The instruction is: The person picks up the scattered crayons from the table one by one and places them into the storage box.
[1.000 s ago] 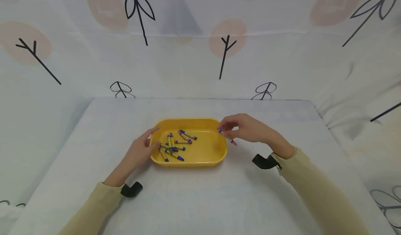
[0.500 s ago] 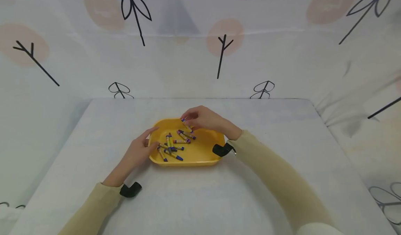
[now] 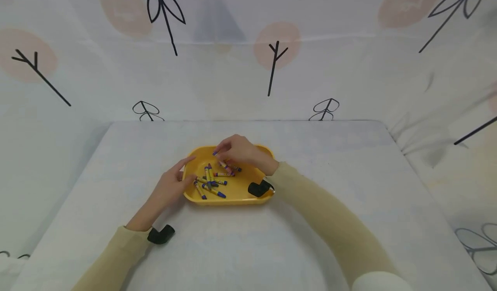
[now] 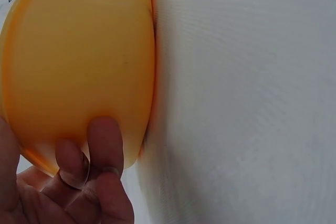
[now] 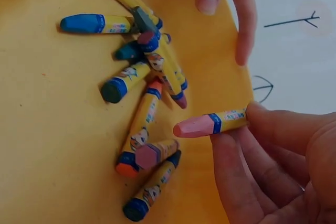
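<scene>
In the right wrist view my right hand [image 5: 283,166] pinches a pink crayon [image 5: 210,124] with a yellow wrapper and blue bands, between thumb and fingers. From the head, this right hand [image 3: 242,149] is over the far middle of a yellow tray [image 3: 242,194], above the crayon pile. My left hand [image 3: 171,185] grips the tray's left end; its lower fingers [image 4: 105,142] press the outer wall. Inside the tray lie several crayons in a crossing heap, among them a blue crayon [image 5: 83,23], an orange-tipped crayon [image 5: 142,127] and a mauve-ended crayon [image 5: 157,154].
A white-covered table [image 3: 233,243] bears the tray. Behind it hangs a pale cloth [image 3: 217,79] printed with leaves and twigs. Black wrist mounts [image 3: 161,235] show at both sleeves, the right one overlapping the tray's near right corner in the head view.
My right hand has carried the crayon from beside the tray's right rim leftward to over the heap, and has come lower. The left hand keeps its hold on the tray.
</scene>
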